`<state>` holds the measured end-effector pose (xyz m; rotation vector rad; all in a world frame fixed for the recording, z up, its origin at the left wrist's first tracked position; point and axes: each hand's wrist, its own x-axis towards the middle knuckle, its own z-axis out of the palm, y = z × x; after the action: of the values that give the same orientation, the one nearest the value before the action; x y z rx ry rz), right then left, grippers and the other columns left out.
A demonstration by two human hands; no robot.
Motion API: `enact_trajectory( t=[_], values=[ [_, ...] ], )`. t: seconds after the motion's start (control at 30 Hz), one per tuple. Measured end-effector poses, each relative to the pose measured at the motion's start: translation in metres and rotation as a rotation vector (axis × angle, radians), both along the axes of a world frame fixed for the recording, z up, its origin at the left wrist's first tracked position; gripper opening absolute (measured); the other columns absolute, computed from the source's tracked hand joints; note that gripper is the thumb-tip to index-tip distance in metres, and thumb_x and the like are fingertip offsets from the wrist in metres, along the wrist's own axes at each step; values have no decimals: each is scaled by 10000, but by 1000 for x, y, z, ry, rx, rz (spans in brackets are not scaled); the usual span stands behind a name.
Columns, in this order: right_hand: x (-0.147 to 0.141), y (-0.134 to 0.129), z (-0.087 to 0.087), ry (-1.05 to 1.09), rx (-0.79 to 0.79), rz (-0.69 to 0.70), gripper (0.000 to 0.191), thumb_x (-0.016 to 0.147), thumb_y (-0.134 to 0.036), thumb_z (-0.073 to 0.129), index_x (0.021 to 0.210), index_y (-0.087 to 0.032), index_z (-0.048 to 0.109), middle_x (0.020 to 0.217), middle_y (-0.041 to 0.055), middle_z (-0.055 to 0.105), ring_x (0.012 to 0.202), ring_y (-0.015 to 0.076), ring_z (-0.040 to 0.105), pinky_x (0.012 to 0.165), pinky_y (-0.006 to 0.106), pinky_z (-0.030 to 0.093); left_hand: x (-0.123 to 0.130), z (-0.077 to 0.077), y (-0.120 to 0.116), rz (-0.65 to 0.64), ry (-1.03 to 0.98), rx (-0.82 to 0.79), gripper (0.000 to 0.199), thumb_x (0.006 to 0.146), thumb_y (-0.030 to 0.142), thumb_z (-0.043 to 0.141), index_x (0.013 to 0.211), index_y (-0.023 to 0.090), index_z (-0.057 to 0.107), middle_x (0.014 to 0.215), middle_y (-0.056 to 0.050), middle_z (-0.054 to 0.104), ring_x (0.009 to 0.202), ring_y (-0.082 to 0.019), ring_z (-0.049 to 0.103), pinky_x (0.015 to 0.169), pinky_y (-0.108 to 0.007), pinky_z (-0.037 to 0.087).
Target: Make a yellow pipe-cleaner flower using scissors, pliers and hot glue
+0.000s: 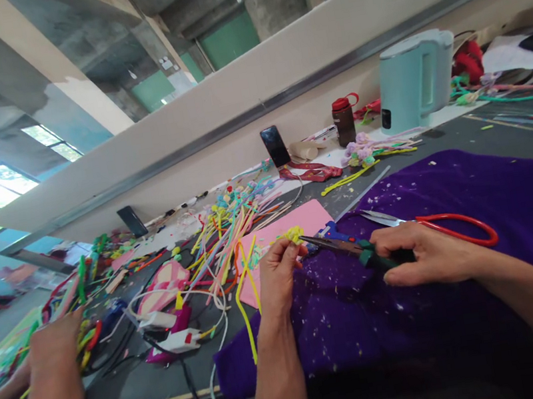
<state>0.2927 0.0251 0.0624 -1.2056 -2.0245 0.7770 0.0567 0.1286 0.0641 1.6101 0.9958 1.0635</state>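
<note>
My left hand [281,263] pinches a small yellow fuzzy pipe-cleaner flower [294,234], with long yellow stems [244,307] hanging down to its left. My right hand [419,253] is wrapped round the dark green handles of long-nose pliers [331,243]. Their tips point left and reach the yellow flower; whether they grip it I cannot tell. Behind the pliers lies a blue glue gun [335,232], partly covered. Scissors with red handles [458,230] rest on the purple cloth [488,191], just beyond my right hand. A pink sheet [312,216] lies under and behind the flower.
Bundles of coloured pipe cleaners [230,225] spread over the table's middle. White cables and plugs [180,340] lie left of my left arm. A co-worker's hand [59,340] is at far left. Phones, a brown bottle [344,123] and a light-blue kettle [410,82] stand along the back.
</note>
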Motion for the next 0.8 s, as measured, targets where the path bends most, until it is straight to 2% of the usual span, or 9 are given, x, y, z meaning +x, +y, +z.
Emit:
enact_trajectory(
  t=[0.37, 0.6, 0.8],
  values=[
    [8, -2, 5, -39, -65, -8, 234, 750, -295, 600, 625, -166, 451, 666, -40, 444, 611, 94, 393, 572, 241, 306, -5, -10, 7, 49, 194, 127, 204, 752, 357, 564, 826, 205, 676, 745, -25, 662, 713, -169, 585, 593, -250, 420],
    [9, -2, 5, -66, -76, -22, 218, 746, -311, 601, 637, -161, 486, 669, -43, 446, 606, 87, 393, 560, 232, 298, -5, -8, 8, 46, 293, 197, 222, 786, 365, 525, 852, 200, 658, 817, -33, 663, 779, -174, 590, 646, -258, 435],
    [9, -2, 4, -90, -82, -20, 218, 756, -319, 592, 647, -163, 487, 665, -41, 446, 593, 85, 397, 551, 228, 300, -3, -7, 7, 65, 363, 257, 217, 795, 355, 516, 842, 200, 660, 818, -27, 659, 764, -163, 585, 660, -261, 433]
  ],
)
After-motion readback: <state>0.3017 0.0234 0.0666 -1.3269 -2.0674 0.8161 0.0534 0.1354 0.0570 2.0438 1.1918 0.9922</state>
